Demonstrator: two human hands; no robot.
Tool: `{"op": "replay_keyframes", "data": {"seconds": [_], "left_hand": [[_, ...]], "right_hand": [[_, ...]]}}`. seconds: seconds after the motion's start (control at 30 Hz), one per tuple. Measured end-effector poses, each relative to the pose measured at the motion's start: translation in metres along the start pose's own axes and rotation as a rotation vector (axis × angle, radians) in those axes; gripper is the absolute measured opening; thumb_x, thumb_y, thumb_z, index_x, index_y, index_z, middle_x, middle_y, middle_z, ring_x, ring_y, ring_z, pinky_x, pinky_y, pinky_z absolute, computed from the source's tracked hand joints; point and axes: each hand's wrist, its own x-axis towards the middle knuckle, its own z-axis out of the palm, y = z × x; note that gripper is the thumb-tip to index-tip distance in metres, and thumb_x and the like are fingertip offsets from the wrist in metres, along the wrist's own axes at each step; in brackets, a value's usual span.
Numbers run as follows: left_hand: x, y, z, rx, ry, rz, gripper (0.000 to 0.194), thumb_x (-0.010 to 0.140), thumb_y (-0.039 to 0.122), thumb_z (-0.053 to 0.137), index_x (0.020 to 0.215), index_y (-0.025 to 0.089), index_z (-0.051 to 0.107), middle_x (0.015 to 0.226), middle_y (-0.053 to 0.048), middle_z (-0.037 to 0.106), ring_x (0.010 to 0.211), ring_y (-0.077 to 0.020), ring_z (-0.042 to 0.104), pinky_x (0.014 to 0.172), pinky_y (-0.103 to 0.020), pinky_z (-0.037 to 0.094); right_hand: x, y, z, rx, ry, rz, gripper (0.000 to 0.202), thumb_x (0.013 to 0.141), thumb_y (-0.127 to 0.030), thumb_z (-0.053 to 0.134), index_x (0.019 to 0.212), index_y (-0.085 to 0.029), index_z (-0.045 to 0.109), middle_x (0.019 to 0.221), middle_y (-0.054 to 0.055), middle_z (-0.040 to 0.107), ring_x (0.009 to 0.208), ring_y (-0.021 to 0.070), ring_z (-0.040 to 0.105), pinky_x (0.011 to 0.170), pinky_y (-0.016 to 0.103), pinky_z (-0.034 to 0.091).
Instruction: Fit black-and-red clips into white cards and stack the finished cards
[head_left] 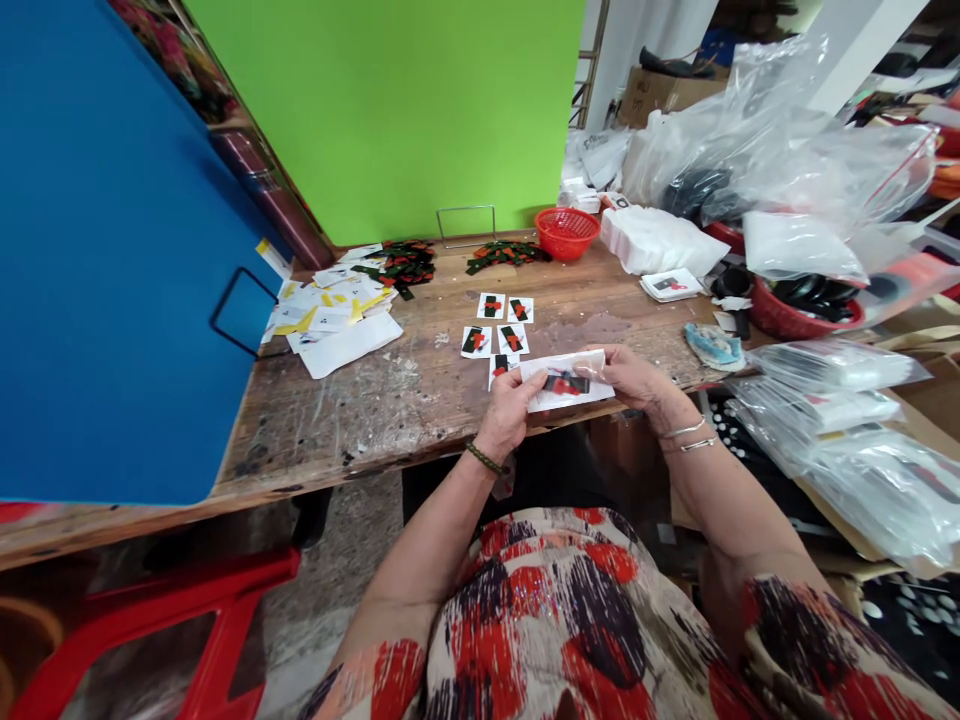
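Scuffed wooden worktop (pixel 427 390) carries scattered papers (pixel 347 346); left hand (pixel 505 413) pinches one end of a flat packet (pixel 568 383) above the front edge, right hand (pixel 634 378) its other end. The packet looks light, bendy and probably slippery, best gripped by both ends.

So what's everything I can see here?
Packet: one, clear and white, in both hands
Cards: five, white with dark-and-red pieces, mid-table
Strip piles: two, dark green and red, table's back
Papers: many, white and yellow, table's left
Basket: one, red, table's back
Cloth: one, blue-white, table's right
Table: one, brown
Panels: two, blue left, green behind
Plastic bags: several, clear, right
Cardboard box: at least one, brown, back right
Clutter at right: too jumbled to count
Left hand: one, green bracelet
Right hand: one, silver bangles
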Motion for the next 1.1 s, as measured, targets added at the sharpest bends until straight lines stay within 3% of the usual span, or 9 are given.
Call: {"op": "replay_keyframes", "data": {"seconds": [0.2, 0.3, 0.43, 0.53, 0.7, 0.8, 0.87, 1.0, 1.1], "left_hand": [[0.007, -0.009, -0.001, 0.15, -0.069, 0.056, 0.04, 0.051, 0.035, 0.092, 0.078, 0.011, 0.075, 0.068, -0.003, 0.071, 0.056, -0.0109, 0.061, 0.054, -0.022, 0.049], [0.01, -0.008, -0.001, 0.089, 0.002, 0.073, 0.04, 0.05, 0.037, 0.092, 0.076, 0.012, 0.074, 0.069, -0.003, 0.072, 0.057, -0.0119, 0.063, 0.057, -0.025, 0.052], [0.012, -0.007, 0.005, -0.013, 0.081, 0.136, 0.045, 0.049, 0.038, 0.092, 0.082, 0.012, 0.074, 0.078, -0.006, 0.075, 0.063, -0.014, 0.066, 0.064, -0.028, 0.056], [0.01, -0.005, 0.008, 0.046, 0.052, 0.17, 0.041, 0.052, 0.039, 0.09, 0.081, 0.014, 0.075, 0.077, -0.005, 0.075, 0.061, -0.0139, 0.065, 0.062, -0.028, 0.054], [0.006, 0.012, 0.011, 0.454, -0.16, 0.215, 0.034, 0.062, 0.037, 0.084, 0.088, 0.017, 0.077, 0.073, -0.003, 0.073, 0.059, -0.0147, 0.062, 0.056, -0.025, 0.047], [0.009, 0.021, 0.016, 0.62, -0.162, 0.321, 0.023, 0.071, 0.04, 0.075, 0.072, 0.017, 0.074, 0.063, 0.0, 0.066, 0.057, -0.0122, 0.055, 0.054, -0.023, 0.041], [0.014, 0.023, 0.02, 0.682, -0.111, 0.386, 0.024, 0.075, 0.04, 0.07, 0.065, 0.018, 0.069, 0.059, 0.002, 0.06, 0.056, -0.0111, 0.05, 0.053, -0.023, 0.038], [0.03, 0.018, 0.034, 0.665, -0.024, 0.475, 0.024, 0.079, 0.039, 0.064, 0.067, 0.019, 0.066, 0.06, 0.002, 0.058, 0.058, -0.0115, 0.049, 0.054, -0.023, 0.038], [0.043, 0.012, 0.05, 0.671, -0.062, 0.481, 0.028, 0.081, 0.042, 0.062, 0.068, 0.018, 0.067, 0.061, 0.0, 0.06, 0.057, -0.0125, 0.051, 0.054, -0.023, 0.04]], "right_hand": [[0.008, -0.01, -0.011, -0.125, -0.018, 0.005, 0.036, 0.045, -0.027, 0.091, 0.052, -0.015, 0.058, 0.047, -0.005, 0.055, 0.042, 0.0056, 0.042, 0.04, 0.017, 0.03], [0.008, -0.017, -0.021, -0.041, -0.054, 0.031, 0.034, 0.051, -0.032, 0.09, 0.072, -0.014, 0.071, 0.066, 0.001, 0.069, 0.053, 0.0112, 0.058, 0.047, 0.021, 0.046], [-0.002, -0.02, -0.023, 0.136, -0.02, 0.022, 0.047, 0.058, -0.044, 0.088, 0.093, -0.018, 0.071, 0.089, 0.006, 0.074, 0.071, 0.0175, 0.068, 0.06, 0.031, 0.059], [-0.008, -0.011, -0.013, 0.114, 0.071, -0.068, 0.044, 0.058, -0.048, 0.087, 0.084, -0.018, 0.069, 0.081, 0.002, 0.071, 0.065, 0.0153, 0.065, 0.055, 0.028, 0.057], [-0.009, -0.007, -0.006, -0.217, 0.135, -0.245, 0.031, 0.066, -0.043, 0.08, 0.063, -0.018, 0.062, 0.059, -0.003, 0.061, 0.052, 0.0102, 0.051, 0.048, 0.022, 0.043], [-0.01, -0.012, -0.005, -0.379, 0.116, -0.338, 0.026, 0.069, -0.036, 0.076, 0.059, -0.018, 0.061, 0.056, -0.004, 0.058, 0.055, 0.0096, 0.049, 0.051, 0.02, 0.04], [-0.013, -0.014, -0.003, -0.323, 0.142, -0.339, 0.027, 0.07, -0.038, 0.076, 0.061, -0.019, 0.061, 0.057, -0.004, 0.058, 0.055, 0.0097, 0.051, 0.052, 0.02, 0.041], [-0.02, -0.005, 0.001, 0.033, 0.197, -0.214, 0.04, 0.066, -0.052, 0.079, 0.086, -0.022, 0.064, 0.075, -0.002, 0.069, 0.06, 0.0134, 0.061, 0.053, 0.025, 0.051], [-0.015, 0.005, -0.011, 0.152, 0.248, -0.191, 0.042, 0.066, -0.053, 0.079, 0.09, -0.021, 0.064, 0.075, -0.001, 0.069, 0.056, 0.0125, 0.06, 0.05, 0.024, 0.052]]}}
